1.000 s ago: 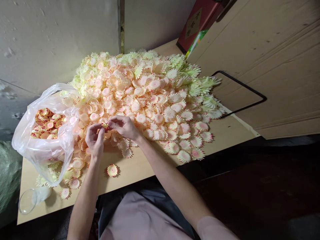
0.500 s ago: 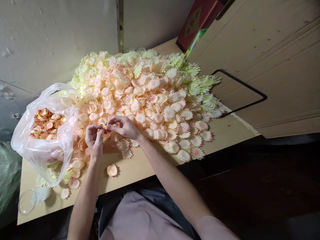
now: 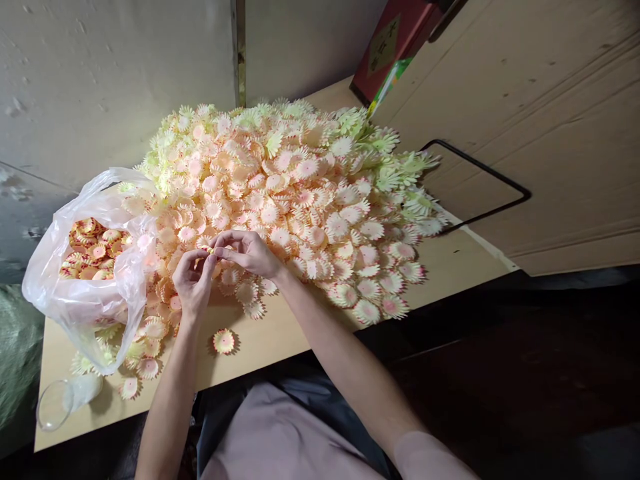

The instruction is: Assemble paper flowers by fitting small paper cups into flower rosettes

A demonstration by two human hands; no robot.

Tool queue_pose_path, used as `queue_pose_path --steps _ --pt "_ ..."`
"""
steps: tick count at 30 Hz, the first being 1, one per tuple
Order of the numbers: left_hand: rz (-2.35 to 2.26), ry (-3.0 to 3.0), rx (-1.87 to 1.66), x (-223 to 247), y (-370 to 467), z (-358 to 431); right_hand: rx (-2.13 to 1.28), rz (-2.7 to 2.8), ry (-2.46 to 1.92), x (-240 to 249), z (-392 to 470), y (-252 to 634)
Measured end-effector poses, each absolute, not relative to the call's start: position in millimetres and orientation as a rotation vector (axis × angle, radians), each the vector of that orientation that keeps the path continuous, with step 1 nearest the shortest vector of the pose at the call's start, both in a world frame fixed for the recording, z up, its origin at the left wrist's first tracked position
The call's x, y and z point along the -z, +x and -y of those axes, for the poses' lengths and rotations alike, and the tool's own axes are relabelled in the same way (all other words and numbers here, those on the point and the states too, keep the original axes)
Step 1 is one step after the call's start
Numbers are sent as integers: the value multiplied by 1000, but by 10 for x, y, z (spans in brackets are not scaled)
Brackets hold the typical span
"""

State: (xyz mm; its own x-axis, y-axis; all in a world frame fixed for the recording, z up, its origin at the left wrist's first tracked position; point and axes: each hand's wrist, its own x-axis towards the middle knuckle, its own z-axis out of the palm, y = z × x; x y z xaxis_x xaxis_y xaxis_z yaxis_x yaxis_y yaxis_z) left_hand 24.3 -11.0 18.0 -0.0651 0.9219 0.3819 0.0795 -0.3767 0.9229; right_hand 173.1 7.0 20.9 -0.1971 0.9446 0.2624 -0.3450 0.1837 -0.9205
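Both hands meet over the front of a big heap of artificial flower petal pieces (image 3: 290,193), cream, pink and pale green with scalloped edges. Pinched between the fingertips is one small yellow and red flower piece (image 3: 209,250), mostly covered by the fingers. My left hand (image 3: 193,280) grips it from the left with thumb and fingers closed. From the right, my right hand (image 3: 250,253) closes thumb and forefinger on the same piece. A single cream flower disc (image 3: 223,341) with a red edge lies on the bare wood in front of my hands.
Left of the heap, a white plastic bag (image 3: 95,297) holds folded yellow-red flower pieces (image 3: 97,250). A clear cup (image 3: 55,405) lies on its side at the table's (image 3: 280,340) front left corner. Cardboard (image 3: 550,147) stands at right, and a red box (image 3: 395,43) behind.
My left thumb and fingers have shifted slightly right and up, closer to my right fingertips, covering more of the small flower piece. The heap and the bag look the same.
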Motion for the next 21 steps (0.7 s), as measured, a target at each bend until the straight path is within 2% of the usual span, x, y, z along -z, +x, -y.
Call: queue_pose_path --steps 8,15,21 --pt "-1162 1735 -1569 -190 215 86 -1343 1202 -708 -194 -80 1720" --pt "-1240 1748 -1554 -191 224 108 -1080 1223 -908 -140 -85 1699" --pt "-1257 1794 -1579 -189 248 125 -993 1175 -939 -113 -86 1645"
